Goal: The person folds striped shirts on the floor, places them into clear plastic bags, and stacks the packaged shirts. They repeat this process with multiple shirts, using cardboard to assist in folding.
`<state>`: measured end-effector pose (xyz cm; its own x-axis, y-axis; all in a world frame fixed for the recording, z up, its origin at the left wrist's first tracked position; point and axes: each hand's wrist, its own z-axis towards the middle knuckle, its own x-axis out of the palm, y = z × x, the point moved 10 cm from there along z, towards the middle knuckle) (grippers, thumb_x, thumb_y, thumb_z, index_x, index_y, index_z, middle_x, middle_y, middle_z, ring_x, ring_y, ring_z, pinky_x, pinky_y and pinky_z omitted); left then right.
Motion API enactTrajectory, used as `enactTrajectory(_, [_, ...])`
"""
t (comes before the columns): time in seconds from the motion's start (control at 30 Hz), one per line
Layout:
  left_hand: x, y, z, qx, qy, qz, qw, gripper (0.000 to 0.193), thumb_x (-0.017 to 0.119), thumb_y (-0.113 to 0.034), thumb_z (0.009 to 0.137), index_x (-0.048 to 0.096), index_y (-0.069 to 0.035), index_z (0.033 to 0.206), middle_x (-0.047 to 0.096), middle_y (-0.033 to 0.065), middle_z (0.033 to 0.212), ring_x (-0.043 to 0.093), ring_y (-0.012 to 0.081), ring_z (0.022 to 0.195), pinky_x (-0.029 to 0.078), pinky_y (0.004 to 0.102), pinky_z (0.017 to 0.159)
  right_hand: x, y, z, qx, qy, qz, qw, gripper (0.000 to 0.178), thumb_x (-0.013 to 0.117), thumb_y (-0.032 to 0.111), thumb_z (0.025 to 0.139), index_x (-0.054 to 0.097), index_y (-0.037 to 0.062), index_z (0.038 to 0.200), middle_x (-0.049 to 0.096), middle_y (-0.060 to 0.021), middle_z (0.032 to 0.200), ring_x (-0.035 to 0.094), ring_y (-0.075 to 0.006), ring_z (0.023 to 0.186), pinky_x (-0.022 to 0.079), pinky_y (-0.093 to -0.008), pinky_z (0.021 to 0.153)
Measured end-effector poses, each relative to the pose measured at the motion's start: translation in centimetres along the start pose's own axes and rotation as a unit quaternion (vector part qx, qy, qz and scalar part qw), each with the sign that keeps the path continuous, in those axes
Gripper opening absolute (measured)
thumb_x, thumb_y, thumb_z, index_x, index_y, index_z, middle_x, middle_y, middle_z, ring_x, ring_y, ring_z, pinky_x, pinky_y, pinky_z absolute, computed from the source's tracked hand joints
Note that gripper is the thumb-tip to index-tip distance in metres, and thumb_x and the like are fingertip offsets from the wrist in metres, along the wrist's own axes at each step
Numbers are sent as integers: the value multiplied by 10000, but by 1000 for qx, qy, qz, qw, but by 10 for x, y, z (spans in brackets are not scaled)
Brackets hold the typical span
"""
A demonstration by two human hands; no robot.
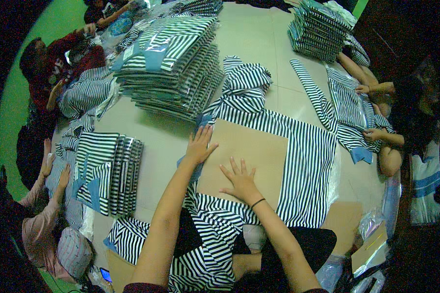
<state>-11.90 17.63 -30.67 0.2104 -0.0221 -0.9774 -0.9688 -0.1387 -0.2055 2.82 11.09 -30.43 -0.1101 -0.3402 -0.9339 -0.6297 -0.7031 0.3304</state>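
Observation:
A black-and-white striped shirt lies spread on the floor in front of me. On it rests a flat brown cardboard sheet. My left hand lies on the sheet's left edge, fingers stretched out, beside a blue collar partly hidden under my forearm. My right hand, a dark band at its wrist, rests flat on the sheet's lower middle with fingers spread. Beyond the sheet a striped sleeve is bunched up. More striped cloth lies across my lap between my forearms.
A tall stack of bagged folded shirts stands far left, a smaller stack nearer left, another far right. People on both sides handle striped shirts. Cardboard and clear plastic bags lie near right.

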Motion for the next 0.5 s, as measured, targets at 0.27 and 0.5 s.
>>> enactTrajectory(0.27, [-5,-42,-38,185,36,6,982,970,578,-623,530,187,-195,1308,118,166,1352,141,351,1231,156,522,952,-6,-2,1,4,-14,-24,1000,660,562,452,675,312,257,1254,197,-110,1340,202,-382,1199,225,-607,869])
enactTrajectory(0.5, [-1,-56,-59,217,113,3,970,1039,715,-518,390,242,-271,1282,142,147,1351,156,350,1228,165,475,974,-42,111,-95,-237,159,358,889,221,574,231,694,548,54,822,554,-104,794,540,-248,762,429,-342,681])
